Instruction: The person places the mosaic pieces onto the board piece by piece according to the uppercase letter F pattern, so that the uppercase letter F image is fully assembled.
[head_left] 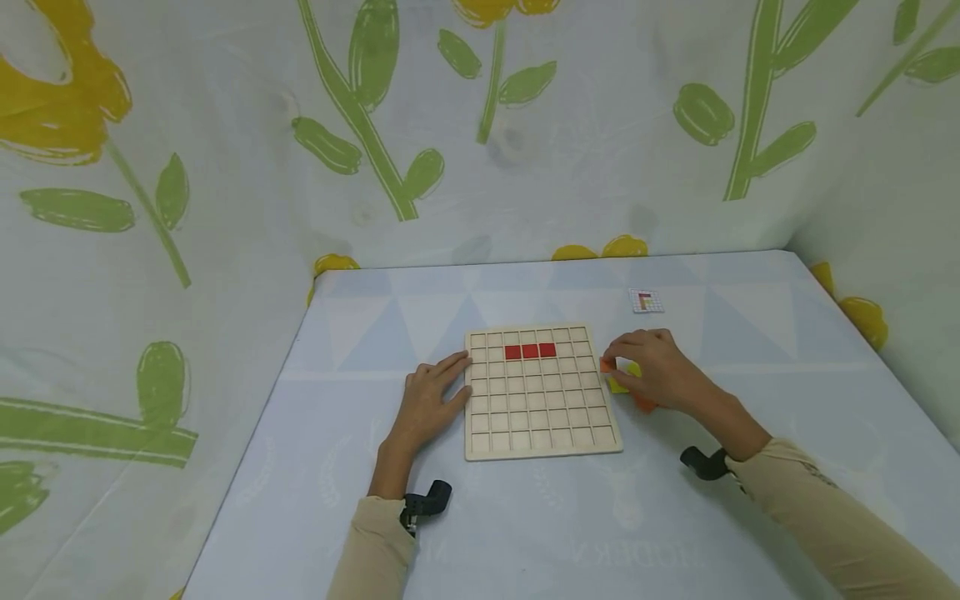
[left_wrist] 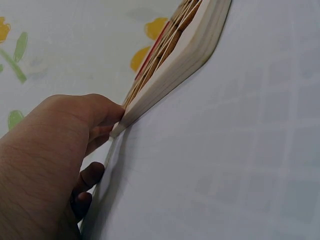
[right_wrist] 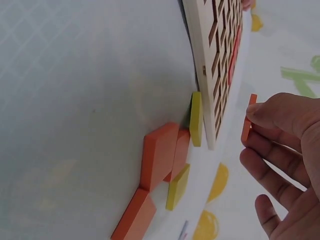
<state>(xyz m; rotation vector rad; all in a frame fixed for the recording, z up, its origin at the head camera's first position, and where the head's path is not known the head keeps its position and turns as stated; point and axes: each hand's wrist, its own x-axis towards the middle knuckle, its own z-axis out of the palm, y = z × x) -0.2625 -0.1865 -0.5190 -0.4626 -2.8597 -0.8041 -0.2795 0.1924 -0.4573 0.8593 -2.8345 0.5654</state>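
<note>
A wooden grid board (head_left: 540, 425) lies on the table with three red square tiles (head_left: 530, 351) side by side in one of its far rows. At the board's left edge rests my left hand (head_left: 431, 404), its fingers and thumb touching the side. My right hand (head_left: 654, 368) is just off the board's right edge. Between thumb and fingers it pinches a thin orange tile (right_wrist: 246, 129), raised off the table. Yellow tiles (right_wrist: 196, 120) and orange tiles (right_wrist: 159, 155) lie loose below that hand, partly hidden by it in the head view.
A small pattern card (head_left: 647, 301) with a coloured figure on a grid lies behind the right hand. The pale patterned table (head_left: 525, 533) meets flower-printed cloth walls (head_left: 570, 167) at the back and sides. Black wrist cameras (head_left: 429, 498) sit on both forearms.
</note>
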